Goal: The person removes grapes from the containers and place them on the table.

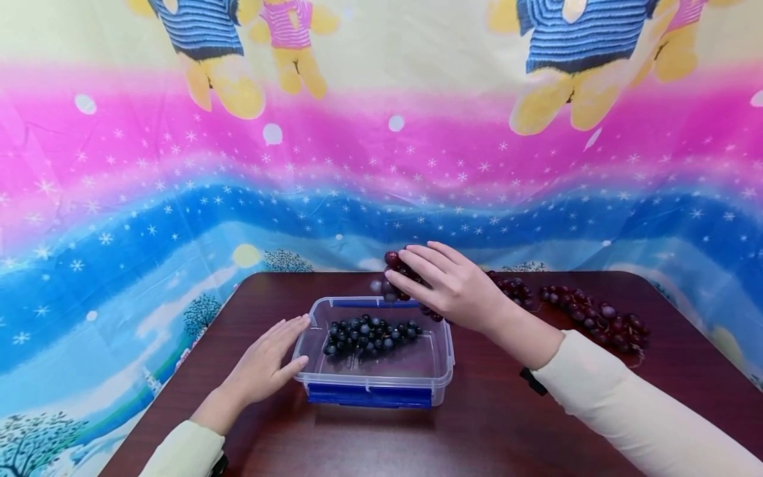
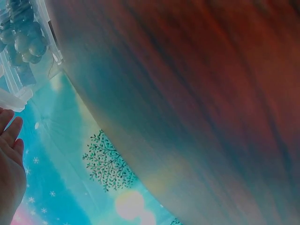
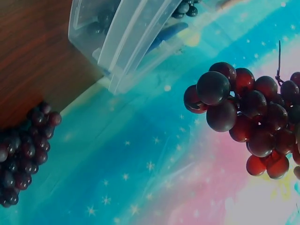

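Note:
A clear plastic container (image 1: pixel 381 382) with blue clips stands on the table, and a bunch of black grapes (image 1: pixel 369 334) lies inside it. Along its left side rests my left hand (image 1: pixel 268 361), fingers straight, thumb at the near rim. My right hand (image 1: pixel 450 285) grips a bunch of red grapes (image 1: pixel 395 289) above the back right of the container. In the right wrist view the held red grapes (image 3: pixel 258 112) hang at the right, with a thin stem showing, and the right hand is out of sight. The left wrist view catches part of the left hand (image 2: pixel 9 164).
Two more bunches lie on the dark wooden table (image 1: pixel 477 424): red grapes (image 1: pixel 517 291) partly behind the right forearm, and red grapes (image 1: pixel 602 319) farther right. A printed cloth (image 1: pixel 381 172) with snowflakes and bears hangs behind the table.

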Available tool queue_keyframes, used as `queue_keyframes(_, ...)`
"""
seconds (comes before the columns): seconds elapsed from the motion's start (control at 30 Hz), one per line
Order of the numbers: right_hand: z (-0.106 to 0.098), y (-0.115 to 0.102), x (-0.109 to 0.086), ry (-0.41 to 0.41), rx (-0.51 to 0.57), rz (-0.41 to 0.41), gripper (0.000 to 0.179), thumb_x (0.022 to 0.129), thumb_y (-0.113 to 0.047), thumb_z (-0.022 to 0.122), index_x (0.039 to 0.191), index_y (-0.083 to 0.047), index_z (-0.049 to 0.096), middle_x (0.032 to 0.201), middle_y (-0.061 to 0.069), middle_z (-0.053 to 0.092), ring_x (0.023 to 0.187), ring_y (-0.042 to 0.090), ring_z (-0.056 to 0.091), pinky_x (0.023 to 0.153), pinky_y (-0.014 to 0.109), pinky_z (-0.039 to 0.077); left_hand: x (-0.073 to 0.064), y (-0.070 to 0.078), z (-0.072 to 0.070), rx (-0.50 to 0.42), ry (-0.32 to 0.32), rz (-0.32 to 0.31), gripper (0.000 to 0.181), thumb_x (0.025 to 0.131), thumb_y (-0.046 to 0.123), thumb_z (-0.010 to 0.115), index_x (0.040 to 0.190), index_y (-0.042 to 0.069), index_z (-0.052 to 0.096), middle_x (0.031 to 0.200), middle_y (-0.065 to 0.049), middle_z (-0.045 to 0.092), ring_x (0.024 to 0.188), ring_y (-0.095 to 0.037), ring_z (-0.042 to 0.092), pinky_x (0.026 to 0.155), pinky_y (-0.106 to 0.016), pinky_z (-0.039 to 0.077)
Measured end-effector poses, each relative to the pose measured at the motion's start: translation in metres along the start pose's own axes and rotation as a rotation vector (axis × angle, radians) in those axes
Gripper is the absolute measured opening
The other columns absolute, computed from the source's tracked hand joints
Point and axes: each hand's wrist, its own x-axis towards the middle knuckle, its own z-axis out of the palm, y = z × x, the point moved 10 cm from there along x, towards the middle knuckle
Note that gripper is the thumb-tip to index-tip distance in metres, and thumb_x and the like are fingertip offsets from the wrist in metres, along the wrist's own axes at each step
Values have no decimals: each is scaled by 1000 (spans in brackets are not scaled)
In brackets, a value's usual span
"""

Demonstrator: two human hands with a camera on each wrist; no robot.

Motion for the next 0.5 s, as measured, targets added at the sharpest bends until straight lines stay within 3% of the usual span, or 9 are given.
queue_keyframes(0.27, -10, 18, -18, -35, 24, 80, 35, 104, -1, 38, 125, -6, 65, 120, 23, 62, 108, 36, 61, 93, 47, 50, 0, 0, 1, 13, 6, 11, 66, 90, 29, 66, 145, 1, 43, 148, -12, 44, 136, -29, 39, 115, -21, 4)
queue_keyframes(0.5, -19, 23, -35, -7, 45, 115, 35, 102, 5, 38, 123, -1, 65, 119, 26, 61, 103, 40, 62, 87, 51, 52, -1, 0, 0, 12, 8, 4, 67, 88, 27, 68, 145, 2, 43, 148, -12, 44, 136, -29, 39, 115, -21, 3)
